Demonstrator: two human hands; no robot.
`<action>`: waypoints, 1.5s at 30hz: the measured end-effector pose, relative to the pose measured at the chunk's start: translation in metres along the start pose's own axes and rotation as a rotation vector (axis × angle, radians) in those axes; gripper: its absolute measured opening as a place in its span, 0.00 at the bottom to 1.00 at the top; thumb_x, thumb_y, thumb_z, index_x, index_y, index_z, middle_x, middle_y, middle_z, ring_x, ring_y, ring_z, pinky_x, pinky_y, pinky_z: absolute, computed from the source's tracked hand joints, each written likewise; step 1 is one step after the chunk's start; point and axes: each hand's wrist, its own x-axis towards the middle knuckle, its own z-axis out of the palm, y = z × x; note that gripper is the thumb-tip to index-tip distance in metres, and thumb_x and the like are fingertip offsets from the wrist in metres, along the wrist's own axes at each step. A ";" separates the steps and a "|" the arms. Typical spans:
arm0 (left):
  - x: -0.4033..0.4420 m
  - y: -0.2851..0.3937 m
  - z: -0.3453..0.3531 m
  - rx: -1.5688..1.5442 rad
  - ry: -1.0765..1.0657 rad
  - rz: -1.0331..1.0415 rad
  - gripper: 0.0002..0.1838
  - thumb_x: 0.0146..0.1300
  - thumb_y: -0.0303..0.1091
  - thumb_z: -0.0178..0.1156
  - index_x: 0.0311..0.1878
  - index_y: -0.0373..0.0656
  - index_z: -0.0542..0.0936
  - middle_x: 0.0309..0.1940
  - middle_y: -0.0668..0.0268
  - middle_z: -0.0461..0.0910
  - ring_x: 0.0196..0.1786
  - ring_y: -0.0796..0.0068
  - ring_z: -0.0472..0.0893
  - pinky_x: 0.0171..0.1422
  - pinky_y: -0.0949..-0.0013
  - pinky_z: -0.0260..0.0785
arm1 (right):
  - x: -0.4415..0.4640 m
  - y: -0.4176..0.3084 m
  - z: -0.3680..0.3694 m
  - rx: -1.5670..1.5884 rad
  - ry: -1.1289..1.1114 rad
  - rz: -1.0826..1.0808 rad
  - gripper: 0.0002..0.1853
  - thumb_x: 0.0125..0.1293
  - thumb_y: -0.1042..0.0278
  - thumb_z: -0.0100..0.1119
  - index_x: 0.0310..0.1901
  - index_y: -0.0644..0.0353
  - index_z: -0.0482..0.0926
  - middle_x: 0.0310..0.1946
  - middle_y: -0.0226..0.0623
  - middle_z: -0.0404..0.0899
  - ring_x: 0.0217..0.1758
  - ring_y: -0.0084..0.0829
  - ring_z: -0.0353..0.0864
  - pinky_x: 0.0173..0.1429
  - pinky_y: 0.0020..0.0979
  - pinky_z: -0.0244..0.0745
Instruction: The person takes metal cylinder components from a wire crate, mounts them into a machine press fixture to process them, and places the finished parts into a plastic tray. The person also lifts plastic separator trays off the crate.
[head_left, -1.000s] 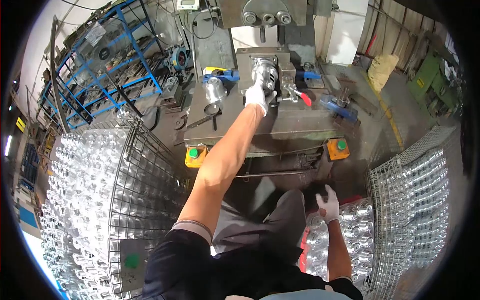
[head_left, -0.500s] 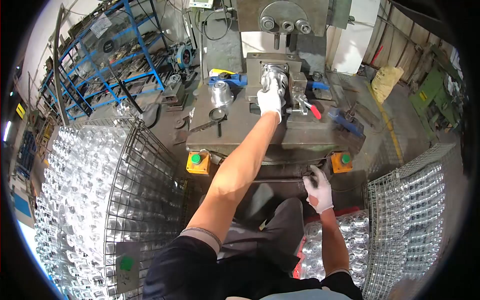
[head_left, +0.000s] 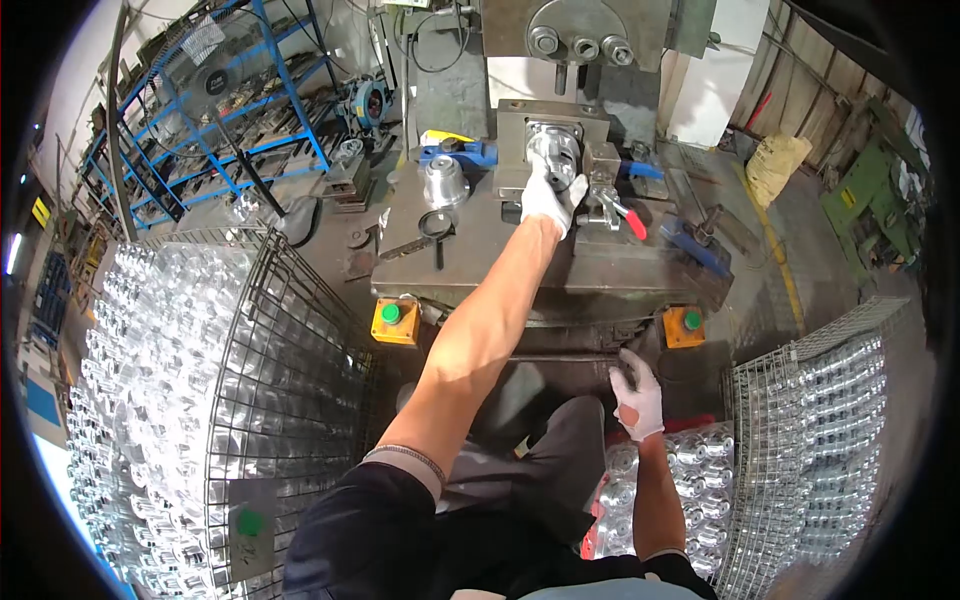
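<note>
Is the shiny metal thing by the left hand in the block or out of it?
In: the metal part sits in the block, with the left hand against it.

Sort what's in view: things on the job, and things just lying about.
Probably on the job:
metal part at the gloved left hand
fixture block next to it
red-handled clamp
stacked shiny parts on the left

Seemingly just lying about:
yellow sack on the floor
blue rack behind

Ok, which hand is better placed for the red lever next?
Right, I'd judge: the right hand looks empty and free to reach the red lever. The left hand is closer but occupied at the metal part.
</note>
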 end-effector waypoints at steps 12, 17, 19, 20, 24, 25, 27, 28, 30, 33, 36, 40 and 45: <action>0.023 0.016 -0.012 0.323 -0.024 -0.122 0.34 0.58 0.64 0.56 0.51 0.41 0.73 0.39 0.56 0.77 0.37 0.55 0.79 0.36 0.55 0.75 | 0.218 -0.075 0.022 -0.979 0.455 -0.908 0.26 0.56 0.72 0.55 0.58 0.65 0.67 0.48 0.48 0.73 0.53 0.45 0.73 0.59 0.41 0.68; 0.046 0.014 -0.031 0.510 -0.224 -0.044 0.43 0.59 0.72 0.43 0.60 0.41 0.67 0.48 0.56 0.72 0.40 0.57 0.78 0.40 0.48 0.74 | 0.302 -0.062 0.022 -0.956 0.448 -0.758 0.28 0.55 0.71 0.55 0.60 0.62 0.66 0.39 0.43 0.77 0.38 0.45 0.79 0.43 0.42 0.75; 0.025 0.019 -0.006 0.512 -0.196 -0.051 0.42 0.61 0.71 0.43 0.60 0.41 0.67 0.49 0.56 0.72 0.42 0.58 0.78 0.42 0.48 0.74 | 0.321 -0.064 0.023 -0.917 0.370 -0.729 0.28 0.58 0.72 0.52 0.63 0.59 0.64 0.38 0.48 0.77 0.35 0.48 0.79 0.41 0.44 0.75; 0.013 0.018 -0.007 0.513 -0.159 -0.066 0.40 0.62 0.70 0.42 0.60 0.40 0.67 0.49 0.55 0.72 0.43 0.58 0.78 0.44 0.48 0.74 | 0.316 -0.073 0.021 -0.992 0.395 -0.709 0.28 0.58 0.71 0.53 0.63 0.60 0.64 0.38 0.50 0.76 0.37 0.49 0.78 0.42 0.44 0.75; -0.036 0.042 -0.024 1.294 -0.035 0.373 0.37 0.66 0.61 0.47 0.61 0.32 0.68 0.58 0.51 0.71 0.61 0.58 0.70 0.65 0.62 0.62 | 0.278 -0.075 0.003 -0.774 0.247 -0.686 0.27 0.56 0.74 0.55 0.59 0.60 0.66 0.45 0.50 0.74 0.45 0.50 0.75 0.50 0.42 0.73; -0.080 0.063 -0.030 1.438 -0.107 0.480 0.37 0.65 0.57 0.51 0.63 0.31 0.66 0.61 0.48 0.70 0.64 0.58 0.69 0.67 0.66 0.59 | 0.247 -0.078 -0.001 -0.850 0.284 -0.824 0.26 0.55 0.76 0.55 0.58 0.60 0.67 0.48 0.50 0.73 0.49 0.50 0.74 0.53 0.41 0.72; -0.133 0.096 -0.071 1.648 -0.180 0.656 0.33 0.64 0.50 0.56 0.63 0.33 0.66 0.59 0.47 0.71 0.62 0.55 0.71 0.65 0.64 0.61 | 0.160 -0.060 -0.013 -0.874 0.300 -0.832 0.27 0.52 0.78 0.55 0.57 0.61 0.68 0.58 0.48 0.68 0.60 0.49 0.67 0.63 0.40 0.65; -0.160 0.112 -0.095 1.792 -0.163 0.763 0.32 0.63 0.48 0.57 0.62 0.33 0.67 0.57 0.47 0.71 0.60 0.54 0.72 0.64 0.64 0.63 | 0.142 -0.031 -0.032 -1.212 0.243 -0.988 0.24 0.58 0.72 0.55 0.58 0.63 0.67 0.58 0.49 0.67 0.61 0.51 0.66 0.64 0.43 0.63; -0.192 0.137 -0.143 2.033 -0.094 0.843 0.32 0.61 0.44 0.60 0.62 0.32 0.66 0.56 0.44 0.71 0.60 0.50 0.71 0.64 0.61 0.63 | 0.100 0.001 -0.043 -0.939 0.238 -0.456 0.24 0.65 0.64 0.51 0.60 0.66 0.65 0.61 0.52 0.64 0.65 0.53 0.62 0.67 0.44 0.59; -0.226 0.154 -0.177 2.314 -0.060 0.763 0.37 0.56 0.40 0.64 0.63 0.28 0.61 0.62 0.42 0.64 0.67 0.43 0.61 0.69 0.55 0.56 | 0.081 0.045 -0.065 -1.153 0.289 -0.405 0.26 0.69 0.58 0.45 0.62 0.69 0.63 0.64 0.55 0.60 0.68 0.54 0.57 0.71 0.44 0.54; -0.232 0.150 -0.208 2.383 -0.056 0.827 0.41 0.53 0.41 0.65 0.64 0.28 0.59 0.64 0.42 0.60 0.68 0.42 0.58 0.71 0.51 0.52 | 0.078 0.051 -0.064 -1.208 0.219 -0.297 0.28 0.69 0.56 0.44 0.63 0.71 0.61 0.66 0.55 0.57 0.71 0.54 0.53 0.73 0.43 0.49; -0.232 0.146 -0.215 2.446 -0.081 0.857 0.42 0.52 0.41 0.65 0.65 0.27 0.58 0.64 0.39 0.59 0.68 0.42 0.58 0.71 0.51 0.52 | 0.078 0.056 -0.052 -1.228 0.264 -0.275 0.30 0.69 0.56 0.43 0.64 0.73 0.59 0.68 0.56 0.54 0.71 0.54 0.52 0.74 0.43 0.47; -0.231 0.158 -0.208 2.324 -0.181 0.979 0.36 0.48 0.36 0.67 0.59 0.29 0.65 0.55 0.41 0.68 0.60 0.43 0.68 0.64 0.51 0.61 | 0.083 0.071 -0.060 -0.908 0.181 -0.327 0.31 0.69 0.57 0.44 0.66 0.73 0.57 0.69 0.55 0.53 0.72 0.51 0.51 0.76 0.40 0.42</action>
